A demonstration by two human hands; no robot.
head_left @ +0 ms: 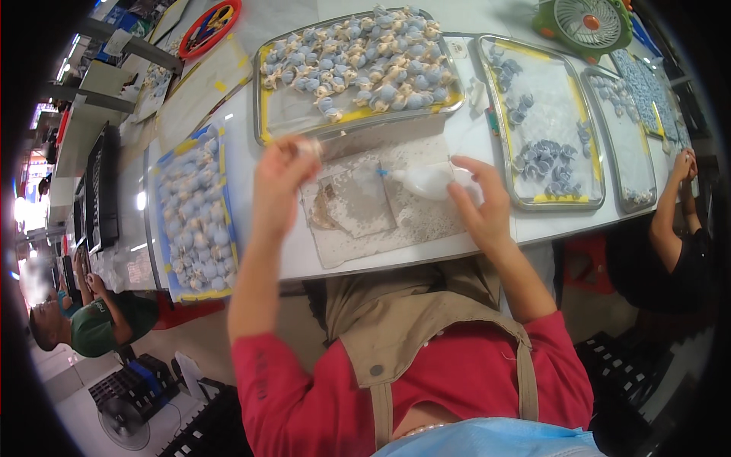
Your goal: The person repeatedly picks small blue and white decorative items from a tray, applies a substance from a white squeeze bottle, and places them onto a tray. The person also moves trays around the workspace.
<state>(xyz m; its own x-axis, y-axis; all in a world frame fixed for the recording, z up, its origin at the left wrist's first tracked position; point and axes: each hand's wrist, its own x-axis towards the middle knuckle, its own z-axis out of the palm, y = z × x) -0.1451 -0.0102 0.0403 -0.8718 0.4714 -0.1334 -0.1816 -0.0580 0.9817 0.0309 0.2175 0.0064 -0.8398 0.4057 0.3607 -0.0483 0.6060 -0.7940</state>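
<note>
My left hand [283,171], slightly blurred, pinches a small cream-coloured piece [311,147] just in front of the large tray. In my right hand [487,199] is a white squeeze bottle [428,183], gripped between thumb and fingers and lying nearly level. Its thin blue tip points left, towards my left hand. Below both hands lies a worn, stained grey board [426,232] with a smaller flat plate [358,206] on it. The large yellow-edged tray [285,114] beyond holds many small blue-and-cream figures [358,61].
At left stands a blue tray [227,171] of similar pieces. Right are a tray [525,202] of grey-blue parts and a narrower tray [632,164]. A green fan [586,27] and red basket [236,15] stand farther back. Other people sit on both sides.
</note>
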